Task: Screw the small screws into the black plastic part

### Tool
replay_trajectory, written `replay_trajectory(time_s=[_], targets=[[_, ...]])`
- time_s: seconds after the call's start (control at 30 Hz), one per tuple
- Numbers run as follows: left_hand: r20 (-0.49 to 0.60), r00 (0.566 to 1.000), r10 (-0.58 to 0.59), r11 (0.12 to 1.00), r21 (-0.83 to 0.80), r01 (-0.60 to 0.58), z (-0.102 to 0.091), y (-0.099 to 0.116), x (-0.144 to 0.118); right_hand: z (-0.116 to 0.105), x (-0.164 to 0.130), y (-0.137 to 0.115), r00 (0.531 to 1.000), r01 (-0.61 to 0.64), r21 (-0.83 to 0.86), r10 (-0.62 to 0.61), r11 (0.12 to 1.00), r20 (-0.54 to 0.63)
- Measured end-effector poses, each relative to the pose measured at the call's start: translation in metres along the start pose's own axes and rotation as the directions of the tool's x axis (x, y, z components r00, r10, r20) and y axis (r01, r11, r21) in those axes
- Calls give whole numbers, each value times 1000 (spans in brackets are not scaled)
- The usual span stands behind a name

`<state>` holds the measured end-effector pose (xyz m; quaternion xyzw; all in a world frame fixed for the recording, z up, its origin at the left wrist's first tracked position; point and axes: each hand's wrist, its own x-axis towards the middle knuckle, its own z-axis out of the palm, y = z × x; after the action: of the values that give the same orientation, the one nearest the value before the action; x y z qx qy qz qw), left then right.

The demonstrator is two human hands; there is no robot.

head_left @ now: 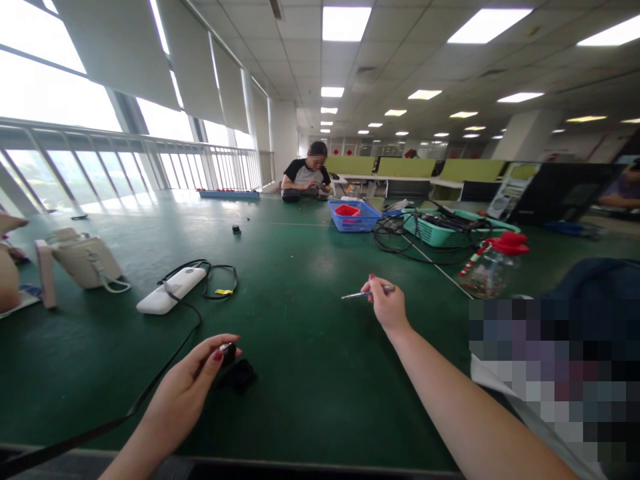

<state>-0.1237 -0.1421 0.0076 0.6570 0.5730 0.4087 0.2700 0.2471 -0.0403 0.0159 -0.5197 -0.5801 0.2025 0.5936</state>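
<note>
My left hand (193, 377) pinches a small black part (227, 350) between thumb and fingers, just above the green table (310, 373). Another small black piece (241, 377) lies on the table right beside it. My right hand (386, 305) is raised further out over the table and holds a thin silver screwdriver (361, 293) that points left. The two hands are well apart.
A white power bank (171, 290) with a black cable (217, 277) lies left of centre. A beige device (85, 260) stands at far left. A blue basket (354, 217), a green basket (443, 230), tangled cables and a red-capped bottle (493, 263) sit further back. A person sits at the far end.
</note>
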Motion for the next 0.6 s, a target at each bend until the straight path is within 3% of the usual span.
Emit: replay_trajectory(time_s=[0.17,0.3,0.47,0.6], targets=[[93,995,21,1000,-22,-19,1,-12,-9,1,-1,-1,999,-5,23,4,1000,37],[119,991,56,996,66,-65,2,-15,-10,1,-2,-4,1000,1,-2,-1,1000,21],[99,987,130,986,89,-139,1,-16,-3,1,-2,-5,1000,7,-8,-7,1000,30],[98,990,105,989,92,-114,3,-15,-2,2,-1,-3,999,22,-19,-21,1000,41]])
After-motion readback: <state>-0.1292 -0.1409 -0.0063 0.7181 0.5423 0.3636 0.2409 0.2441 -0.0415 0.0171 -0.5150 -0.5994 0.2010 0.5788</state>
